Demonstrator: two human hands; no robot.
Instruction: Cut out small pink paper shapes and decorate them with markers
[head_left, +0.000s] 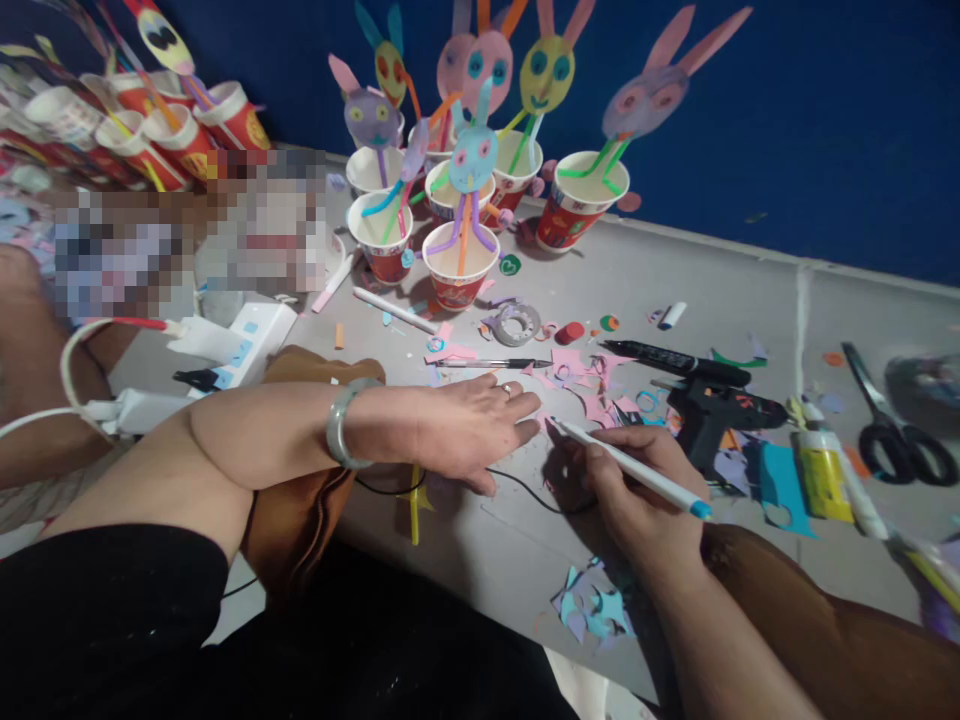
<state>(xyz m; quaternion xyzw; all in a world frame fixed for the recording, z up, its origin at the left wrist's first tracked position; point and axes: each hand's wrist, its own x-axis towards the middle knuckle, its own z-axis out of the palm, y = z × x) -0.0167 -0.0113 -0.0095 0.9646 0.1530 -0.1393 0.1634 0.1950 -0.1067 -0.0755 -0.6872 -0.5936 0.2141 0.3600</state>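
Pen point(634, 467) is being gripped aslant by the right hand point(637, 505), apparently for tip control, over the bench point(487, 560) beside pink scraps point(568, 365), while the left hand point(469, 428) is being held open, palm down, presumably for steadiness.

The one view looks from the person's head, above and behind the right hand point(637, 500) gripping the pen point(652, 478), facing forward and down. It is near the table point(720, 285) and tilted sideways, reaching past the grip to cups point(461, 262) and, farthest, the wall point(810, 130).
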